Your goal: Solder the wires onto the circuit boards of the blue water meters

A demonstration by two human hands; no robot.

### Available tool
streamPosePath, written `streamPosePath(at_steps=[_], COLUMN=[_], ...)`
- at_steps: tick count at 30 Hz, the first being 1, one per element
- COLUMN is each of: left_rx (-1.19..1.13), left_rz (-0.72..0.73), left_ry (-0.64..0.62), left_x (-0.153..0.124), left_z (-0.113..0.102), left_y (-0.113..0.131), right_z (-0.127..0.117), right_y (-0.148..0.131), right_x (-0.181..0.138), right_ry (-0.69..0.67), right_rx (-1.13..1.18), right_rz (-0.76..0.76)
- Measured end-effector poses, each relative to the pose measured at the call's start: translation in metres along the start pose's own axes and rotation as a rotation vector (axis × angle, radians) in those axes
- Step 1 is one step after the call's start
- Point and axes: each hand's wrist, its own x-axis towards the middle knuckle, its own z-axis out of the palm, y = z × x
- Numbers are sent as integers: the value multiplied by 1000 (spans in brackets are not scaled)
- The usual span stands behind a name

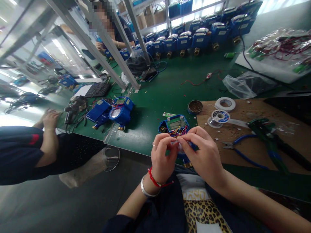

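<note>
An open blue water meter (175, 124), green circuit board and coloured wires exposed, is pinched by the left hand (162, 155) and right hand (203, 155) beside the wooden board (255, 142).

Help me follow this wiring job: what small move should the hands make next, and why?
Probably keep pinching and twist the wire ends together. Both the left hand and right hand meet fingertip to fingertip over the coloured wires trailing from the open blue meter; the pliers lie unused.

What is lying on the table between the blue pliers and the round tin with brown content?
In the head view, a solder spool lies between the blue pliers and the round tin, on the brown board. Small white scraps lie there too.
</note>
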Motion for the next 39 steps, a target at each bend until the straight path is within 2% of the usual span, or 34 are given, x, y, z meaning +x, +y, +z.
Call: streamPosePath(at_steps=[8, 16, 20, 25, 32, 35, 39], left_rx=[59, 13, -43, -95, -205, -217, -217], left_rz=[-77, -38, -10, 13, -47, -83, -187], left_ry=[19, -10, -5, 2, -30, -82, -78], left_x=[-2, 2, 0, -4, -7, -4, 0], left_z=[10, 8, 3, 0, 0, 0, 2], left_y=[2, -1, -7, -15, -19, -16, -11], right_z=[0, -5, -9, -9, -18, -18, -10], right_y=[2, 5, 15, 24, 30, 34, 44], right_x=[-3, -3, 1, 2, -2, -3, -3], right_ry=[34, 54, 69, 5, -78, -76, -50], right_rx=[-41, -40, -135, -249, -309, -290, -272], right_rz=[-34, -108, -161, -213, -270, -323, -375])
